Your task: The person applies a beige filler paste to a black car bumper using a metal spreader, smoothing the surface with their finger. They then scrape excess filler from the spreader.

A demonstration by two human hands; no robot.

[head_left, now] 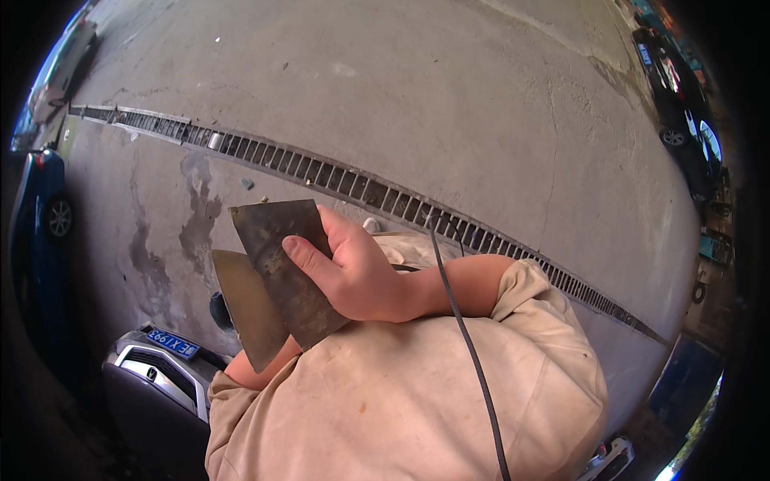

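Observation:
My right hand (365, 268) is closed on a dark, flat rectangular plate (301, 284), thumb pressed on its face and fingers behind it. Dried, crusty patches mark the plate. A second flat plate (247, 309), olive-brown and smoother, sits partly behind the dark one on its left and overlaps it. My left forearm (261, 369) reaches up from the lower left behind the plates. They hide my left hand, so I cannot see how its fingers stand or whether it holds the olive-brown plate.
A metal drain grate (321, 172) crosses the concrete floor (449, 96). A black cable (473, 345) hangs down my front. One car with a silver grille (152, 365) stands close at lower left. A blue car (48, 224) is at left, a black car (682, 120) at right.

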